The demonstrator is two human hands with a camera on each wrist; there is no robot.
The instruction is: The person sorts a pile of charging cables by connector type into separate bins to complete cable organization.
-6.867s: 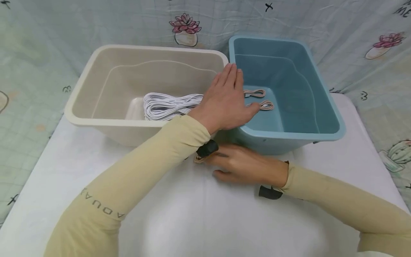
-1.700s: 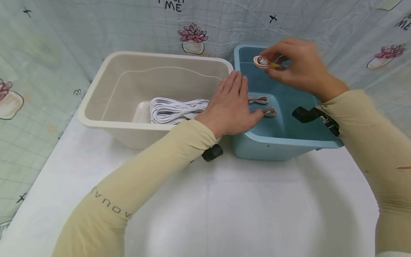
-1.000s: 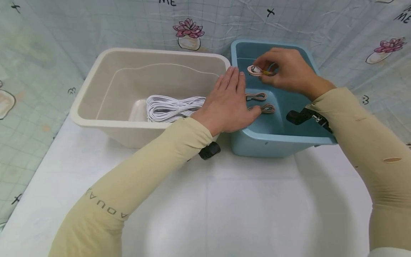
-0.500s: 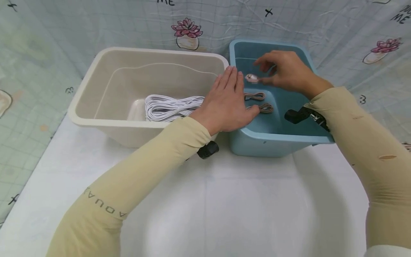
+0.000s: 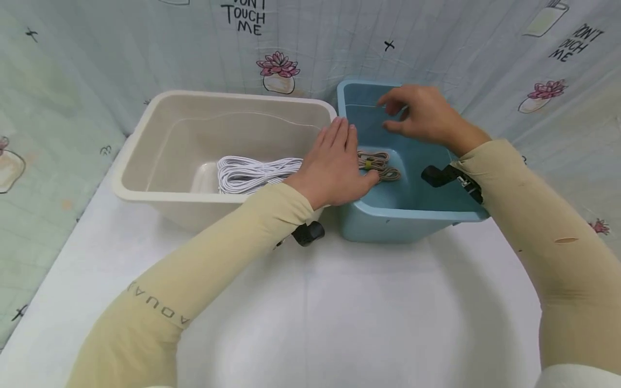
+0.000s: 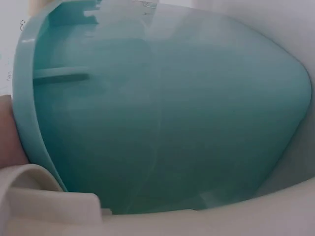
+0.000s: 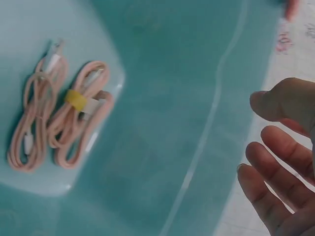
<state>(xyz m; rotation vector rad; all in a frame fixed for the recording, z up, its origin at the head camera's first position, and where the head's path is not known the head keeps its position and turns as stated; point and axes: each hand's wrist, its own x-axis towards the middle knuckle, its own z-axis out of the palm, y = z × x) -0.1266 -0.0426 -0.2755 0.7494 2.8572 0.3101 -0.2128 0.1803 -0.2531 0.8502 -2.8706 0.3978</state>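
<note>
My left hand [image 5: 335, 167] lies flat with straight fingers across the adjoining rims of a beige bin [image 5: 194, 198] and a blue bin [image 5: 393, 226]. Over the far part of the blue bin hangs my right hand [image 5: 424, 118], fingers apart and holding nothing. Coiled pinkish charging cables [image 5: 390, 173] lie on that bin's floor, partly hidden by the left thumb in the head view. The right wrist view shows them below the hand; a yellow tie [image 7: 75, 100] wraps one bundle. A coil of white cord [image 5: 252, 173] lies in the beige bin, partly behind the left hand.
Both bins stand side by side on a white-covered table [image 5: 310, 312], against a patterned cloth backdrop [image 5: 320, 54]. The left wrist view looks at the blue bin's outer wall [image 6: 172, 108], with the beige bin's rim [image 6: 197, 223] in front.
The right hand carried a cable bundle with a yellow tie from the table over the blue bin and released it; it now lies on the bin's floor. The left hand has stayed on the rims.
</note>
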